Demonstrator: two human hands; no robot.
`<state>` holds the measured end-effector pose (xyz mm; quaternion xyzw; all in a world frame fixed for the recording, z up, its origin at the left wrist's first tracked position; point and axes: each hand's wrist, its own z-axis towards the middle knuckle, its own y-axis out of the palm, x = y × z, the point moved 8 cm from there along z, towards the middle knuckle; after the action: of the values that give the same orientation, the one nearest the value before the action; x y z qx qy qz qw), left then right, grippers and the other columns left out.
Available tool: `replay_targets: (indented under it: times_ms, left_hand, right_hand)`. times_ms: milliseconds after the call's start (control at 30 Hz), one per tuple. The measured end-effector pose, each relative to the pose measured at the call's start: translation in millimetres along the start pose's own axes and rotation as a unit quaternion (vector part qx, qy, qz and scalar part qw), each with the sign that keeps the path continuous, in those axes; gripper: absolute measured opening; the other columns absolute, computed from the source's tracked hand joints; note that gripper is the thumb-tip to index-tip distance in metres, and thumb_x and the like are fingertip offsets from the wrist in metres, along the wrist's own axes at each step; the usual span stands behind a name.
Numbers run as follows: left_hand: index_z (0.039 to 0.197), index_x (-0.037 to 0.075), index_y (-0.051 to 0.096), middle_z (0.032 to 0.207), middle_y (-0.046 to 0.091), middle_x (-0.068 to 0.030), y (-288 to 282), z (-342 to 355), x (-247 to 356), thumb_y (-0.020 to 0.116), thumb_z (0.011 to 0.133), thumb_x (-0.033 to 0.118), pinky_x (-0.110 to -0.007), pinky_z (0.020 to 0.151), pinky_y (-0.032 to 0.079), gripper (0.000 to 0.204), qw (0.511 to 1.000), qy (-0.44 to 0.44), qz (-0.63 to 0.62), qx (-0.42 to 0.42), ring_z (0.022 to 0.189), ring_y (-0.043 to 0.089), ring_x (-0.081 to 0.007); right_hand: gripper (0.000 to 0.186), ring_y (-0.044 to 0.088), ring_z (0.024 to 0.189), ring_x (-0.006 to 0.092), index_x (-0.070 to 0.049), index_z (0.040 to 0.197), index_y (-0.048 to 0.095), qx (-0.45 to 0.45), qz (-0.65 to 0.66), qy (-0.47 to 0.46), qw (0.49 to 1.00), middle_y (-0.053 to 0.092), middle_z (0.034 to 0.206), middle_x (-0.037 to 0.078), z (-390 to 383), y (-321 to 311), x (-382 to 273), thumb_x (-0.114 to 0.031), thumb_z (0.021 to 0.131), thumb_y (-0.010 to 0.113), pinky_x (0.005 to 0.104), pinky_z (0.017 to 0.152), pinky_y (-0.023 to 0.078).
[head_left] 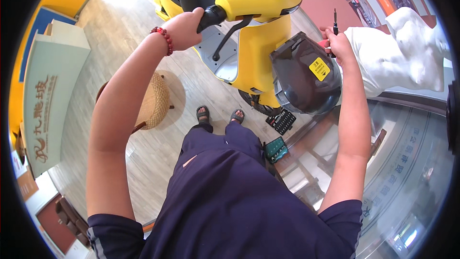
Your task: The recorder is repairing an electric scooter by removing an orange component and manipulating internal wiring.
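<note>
Around 11 o'clock, gripping black rubber handlebar grip (213, 17) of glossy yellow scooter (263, 48) (1 o'clock) with wrapped left hand (182, 29), prolly for steadying; at 2, holding black-handled screwdriver (335, 28) tip-up in curled fingers of right hand (340, 47), maybe to spare curved dark plastic panel (298, 84).

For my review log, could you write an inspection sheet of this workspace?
Surface: plank floor, pale grey-brown.
Job's things: yellow scooter; a dark box-like part with a yellow label overlaps it in view; attachment cannot be told.
Clutter: black tool case and green tool case, both open, near the person's feet.
Hands: left hand grips the black handlebar grip; right hand holds a screwdriver, shaft up.
Cables: nothing seen.
Surroundings: woven stool, pale counter, white sculpted form.
</note>
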<state>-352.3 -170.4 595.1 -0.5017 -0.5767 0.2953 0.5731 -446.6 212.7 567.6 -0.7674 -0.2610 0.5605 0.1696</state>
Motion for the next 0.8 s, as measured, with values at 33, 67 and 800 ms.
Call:
replay_targets:
  times_ms: [33, 67, 800]
  left_hand:
    - [0.105, -0.001, 0.043, 0.079, 0.058, -0.0219, 1, 2, -5, 0.051, 0.073, 0.005, -0.041, 0.07, 0.047, 0.034, 1.0, -0.005, 0.008, -0.004, 0.079, 0.057, -0.0374]
    - [0.105, -0.001, 0.043, 0.079, 0.058, -0.0219, 1, 3, -9, 0.051, 0.073, 0.005, -0.041, 0.07, 0.047, 0.034, 1.0, -0.002, 0.008, -0.005, 0.079, 0.057, -0.0374]
    - [0.095, -0.001, 0.05, 0.085, 0.061, -0.0242, 5, 19, -49, 0.054, 0.071, 0.008, -0.043, 0.074, 0.048, 0.026, 0.988, -0.111, 0.103, -0.012, 0.085, 0.059, -0.0388]
  right_hand:
    - [0.031, 0.05, 0.062, 0.0105, -0.004, 0.111, 0.06, 0.005, -0.007, 0.002, 1.0, 0.058, 0.09, 0.008, -1, -1, 1, -0.021, 0.093, 0.042, 0.0251, 0.057, 0.046]
    - [0.031, 0.05, 0.062, 0.0101, -0.004, 0.111, 0.06, 0.01, -0.014, 0.003, 1.0, 0.058, 0.088, 0.008, -3, -2, 3, -0.021, 0.093, 0.042, 0.0248, 0.057, 0.046]
    - [0.023, 0.039, 0.043, 0.0052, -0.002, 0.096, 0.057, -0.084, 0.263, 0.032, 0.961, 0.04, 0.054, -0.005, -132, 95, 2, -0.024, 0.093, 0.05, 0.0253, 0.051, 0.049]
